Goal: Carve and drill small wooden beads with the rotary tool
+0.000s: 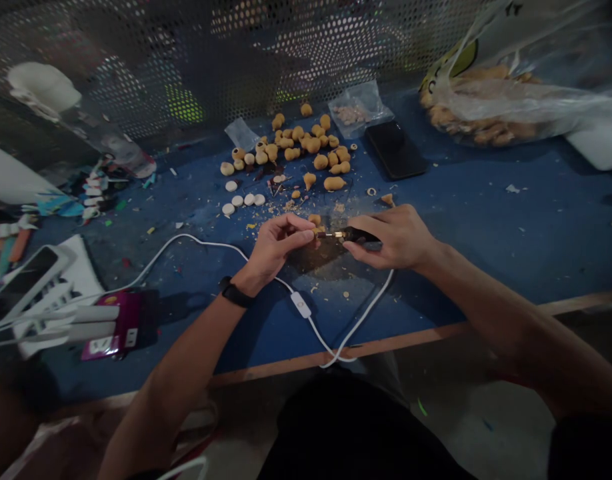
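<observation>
My right hand (pixel 393 237) is wrapped around a black pen-shaped rotary tool (pixel 361 235) with a brass-coloured front and a thin bit pointing left. A white cord (pixel 371 308) hangs from below that hand and carries an inline switch (pixel 301 305). My left hand (pixel 286 243), with a black band on the wrist, pinches a small tan gourd (pixel 317 229) at the bit's end. Fingers hide most of this piece. Beyond both hands lie many small tan gourds (pixel 313 145), some cut open with dark holes. White discs (pixel 237 200) lie left of them, among shavings and crumbs.
A black phone (pixel 396 150) lies behind my right hand. Small clear bags (pixel 359 110) and a large plastic bag of gourds (pixel 491 110) stand at the back. A purple box (pixel 113 327), a white-framed phone (pixel 29 283) and a clear bottle (pixel 121 150) are at left. Perforated metal (pixel 226 60) closes the back.
</observation>
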Available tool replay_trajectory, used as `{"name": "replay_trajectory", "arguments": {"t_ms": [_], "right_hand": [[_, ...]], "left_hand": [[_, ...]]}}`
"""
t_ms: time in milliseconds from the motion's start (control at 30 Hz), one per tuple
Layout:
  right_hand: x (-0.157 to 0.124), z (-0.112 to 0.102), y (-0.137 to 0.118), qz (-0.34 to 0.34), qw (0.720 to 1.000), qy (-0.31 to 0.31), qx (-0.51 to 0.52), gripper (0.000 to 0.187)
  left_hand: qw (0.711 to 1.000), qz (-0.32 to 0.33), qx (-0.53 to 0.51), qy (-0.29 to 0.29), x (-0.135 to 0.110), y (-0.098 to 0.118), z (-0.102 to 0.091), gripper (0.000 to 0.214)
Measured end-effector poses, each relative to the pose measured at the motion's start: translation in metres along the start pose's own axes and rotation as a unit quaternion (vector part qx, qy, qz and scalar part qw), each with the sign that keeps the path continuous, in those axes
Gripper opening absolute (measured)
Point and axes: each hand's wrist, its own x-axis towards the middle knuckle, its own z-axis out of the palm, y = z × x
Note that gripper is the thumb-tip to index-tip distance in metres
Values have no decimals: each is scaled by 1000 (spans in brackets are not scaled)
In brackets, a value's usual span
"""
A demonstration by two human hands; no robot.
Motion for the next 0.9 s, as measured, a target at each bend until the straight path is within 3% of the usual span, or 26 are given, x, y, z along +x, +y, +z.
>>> {"name": "replay_trajectory", "arguments": {"t_ms": [233,633,900], "right_hand": [[-1,3,0,-35,999,7,3,29],[0,1,1,0,1000,9,-7,35],[-2,3,2,-13,1000,13,-1,32]], "left_hand": [[1000,-1,4,16,1,-1,-2,33],[1000,6,-4,-15,0,1,1,30],[1000,0,-2,-7,0,0,-1,31]]}}
